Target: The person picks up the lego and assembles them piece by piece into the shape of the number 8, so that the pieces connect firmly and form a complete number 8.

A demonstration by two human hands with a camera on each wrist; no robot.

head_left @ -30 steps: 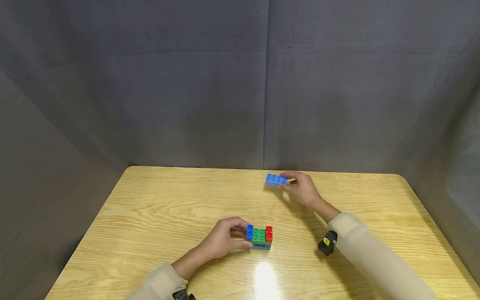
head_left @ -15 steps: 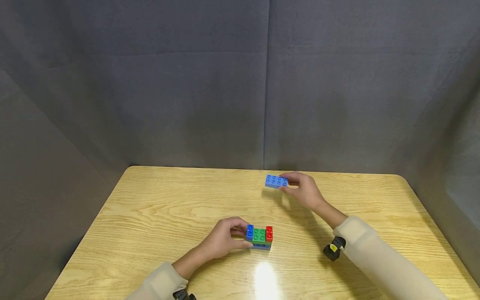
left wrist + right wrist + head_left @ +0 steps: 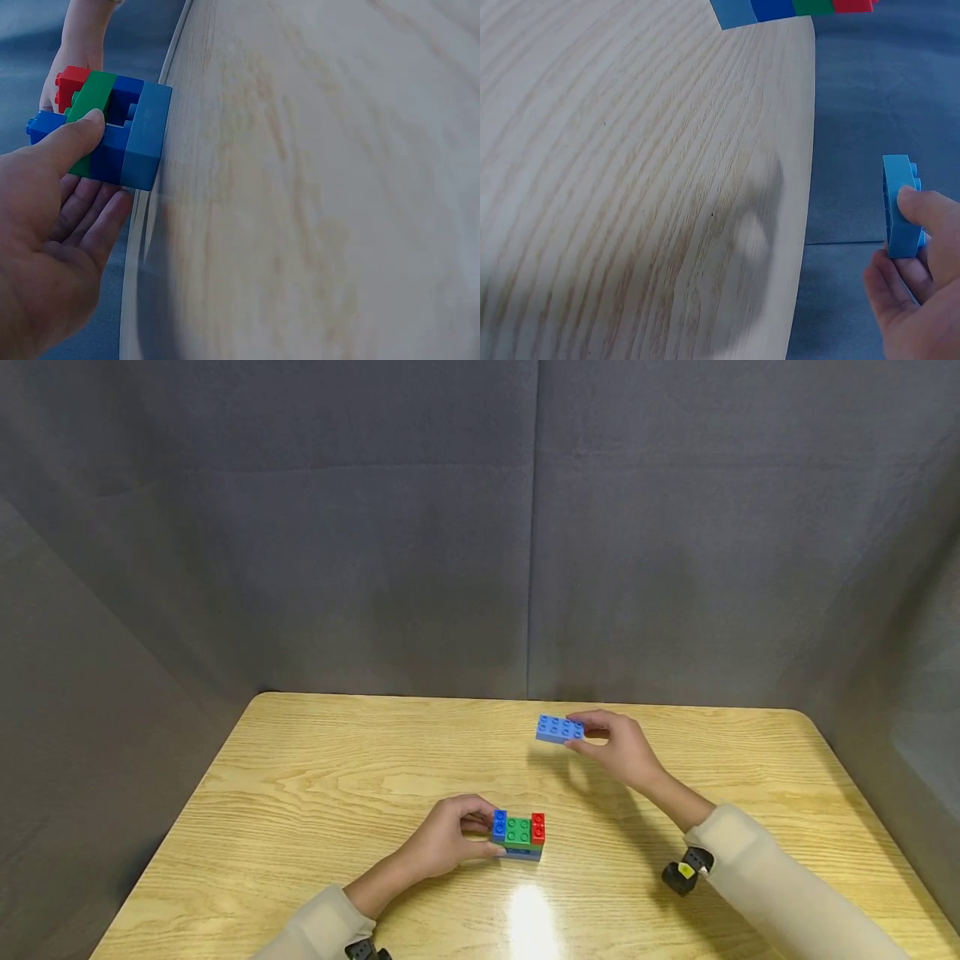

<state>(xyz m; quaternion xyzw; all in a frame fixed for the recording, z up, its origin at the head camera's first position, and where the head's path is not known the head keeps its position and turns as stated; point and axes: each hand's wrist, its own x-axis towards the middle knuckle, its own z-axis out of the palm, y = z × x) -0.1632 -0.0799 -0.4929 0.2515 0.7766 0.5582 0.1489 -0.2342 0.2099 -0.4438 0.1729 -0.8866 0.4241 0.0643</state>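
Observation:
In the head view my left hand point(image 3: 442, 839) grips the left end of a stack of toy building bricks point(image 3: 517, 832), thumb on the near side and fingers behind. The left wrist view shows its layers: a light blue brick point(image 3: 148, 135) at the base, dark blue with a gap, then green point(image 3: 91, 96). On top sit a small blue brick point(image 3: 499, 824) at the left and a small red brick point(image 3: 538, 828) at the right. Farther back, my right hand point(image 3: 622, 750) pinches a light blue eight-stud brick point(image 3: 555, 729) by its right end, studs up, above its shadow.
Both hands are over a light wooden table point(image 3: 337, 760) with rounded far corners. Dark grey cloth point(image 3: 405, 568) hangs behind it and along both sides. A small black device point(image 3: 681, 875) is on the right wrist.
My right hand has risen a little and drawn slightly right and nearer, carrying the light blue brick. My left hand and the stack stay in place.

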